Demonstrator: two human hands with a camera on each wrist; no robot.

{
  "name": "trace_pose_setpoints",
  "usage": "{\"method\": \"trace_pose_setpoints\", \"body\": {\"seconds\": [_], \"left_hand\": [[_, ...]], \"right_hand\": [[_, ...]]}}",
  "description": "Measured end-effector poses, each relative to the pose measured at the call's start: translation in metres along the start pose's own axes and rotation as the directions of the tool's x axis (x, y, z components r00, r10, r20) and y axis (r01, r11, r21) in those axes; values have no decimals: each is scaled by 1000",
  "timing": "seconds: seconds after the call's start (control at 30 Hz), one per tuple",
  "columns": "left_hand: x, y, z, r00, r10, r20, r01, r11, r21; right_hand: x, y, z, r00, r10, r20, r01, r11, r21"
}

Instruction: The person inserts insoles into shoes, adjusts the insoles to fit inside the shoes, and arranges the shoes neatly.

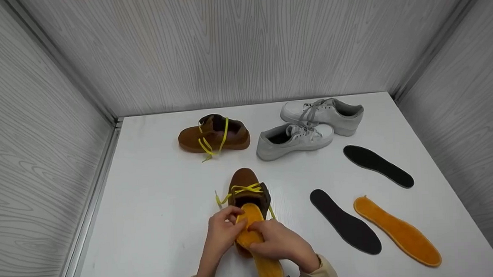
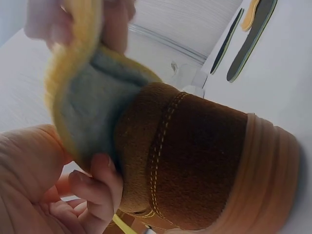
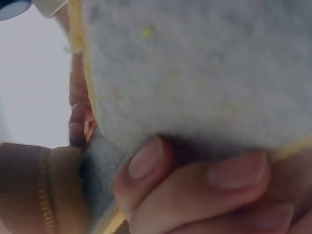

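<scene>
A brown shoe (image 1: 243, 179) with yellow laces stands toe away from me on the white table. An orange fuzzy insole (image 1: 253, 213) with a grey underside (image 2: 90, 105) enters its opening front end first, the rest sticking out over the heel. My left hand (image 1: 223, 227) pinches the insole's left edge close to the shoe opening. With thumb and fingers, my right hand (image 1: 278, 239) grips the insole's right edge a little nearer to me. In the right wrist view, fingers (image 3: 195, 190) curl against the grey underside. The insole's tip inside the shoe is hidden.
A second brown shoe (image 1: 217, 135) stands at the back. Two white sneakers (image 1: 296, 140) sit to its right. On the right lie a black insole (image 1: 378, 164), a dark insole (image 1: 346, 223) and another orange insole (image 1: 398, 231). Grey panels (image 1: 242, 47) wall the table.
</scene>
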State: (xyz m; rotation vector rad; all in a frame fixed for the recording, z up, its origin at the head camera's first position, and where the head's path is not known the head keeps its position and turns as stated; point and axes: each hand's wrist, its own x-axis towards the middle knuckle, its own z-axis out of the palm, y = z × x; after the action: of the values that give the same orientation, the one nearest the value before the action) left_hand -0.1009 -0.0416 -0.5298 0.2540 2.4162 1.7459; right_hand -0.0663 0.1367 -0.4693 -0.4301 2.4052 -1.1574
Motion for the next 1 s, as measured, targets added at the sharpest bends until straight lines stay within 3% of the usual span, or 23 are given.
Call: {"method": "trace_pose_setpoints", "body": {"seconds": [0.3, 0.43, 0.6, 0.73, 0.87, 1.0], "left_hand": [[-1, 5, 0, 995, -85, 44, 87, 996, -32], [0, 7, -2, 995, -92, 48, 93, 996, -4], [1, 11, -1, 993, -114, 41, 113, 993, 38], [1, 14, 2, 995, -72, 71, 62, 989, 136], [1, 16, 8, 991, -14, 134, -20, 967, 253], [0, 17, 13, 993, 15, 121, -53, 946, 320]], "right_hand": [[18, 14, 9, 989, 85, -118, -86, 996, 3], [19, 13, 10, 988, 114, -107, -117, 993, -24], [15, 11, 9, 994, 84, -64, -87, 995, -57], [14, 9, 9, 997, 34, -72, -39, 997, -65], [16, 10, 12, 994, 16, -108, -29, 993, -117], [19, 9, 17, 987, 22, -161, -56, 976, -208]]}}
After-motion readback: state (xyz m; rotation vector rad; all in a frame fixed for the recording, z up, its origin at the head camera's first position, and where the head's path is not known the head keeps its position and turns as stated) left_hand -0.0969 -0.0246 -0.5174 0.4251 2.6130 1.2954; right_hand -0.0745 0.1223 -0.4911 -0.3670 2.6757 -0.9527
